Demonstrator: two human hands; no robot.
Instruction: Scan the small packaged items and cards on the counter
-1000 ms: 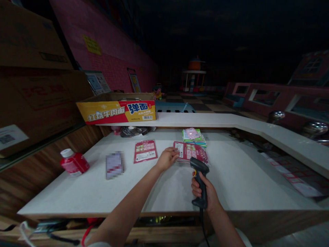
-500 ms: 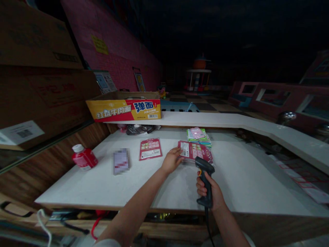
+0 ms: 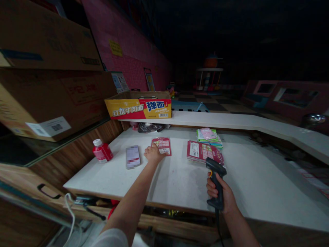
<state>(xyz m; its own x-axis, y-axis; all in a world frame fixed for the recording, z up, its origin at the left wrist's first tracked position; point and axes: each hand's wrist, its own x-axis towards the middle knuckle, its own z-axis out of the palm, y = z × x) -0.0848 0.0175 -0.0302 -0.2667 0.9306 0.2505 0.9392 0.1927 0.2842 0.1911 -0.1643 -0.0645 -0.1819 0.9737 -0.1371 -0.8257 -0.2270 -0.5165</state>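
Observation:
My left hand rests at the left and lower edge of a single flat red packet lying on the white counter, thumb apart from the fingers and part of the packet covered. In my right hand is a black barcode scanner, held upright by its handle, with a cord hanging below. Its head overlaps the near right corner of a stack of similar red packets, whose white barcode label faces up. Behind that stack lies a pile of green and blue packets with a small pink one on top.
On the left stand a red bottle with a white cap and a phone-like item with a blurred screen. A yellow and red noodle carton sits on the raised ledge. Large cardboard boxes are stacked far left.
My left hand has left the red stack and moved left to the single red packet. The scanner stays in my right hand near the stack. The view has turned slightly left.

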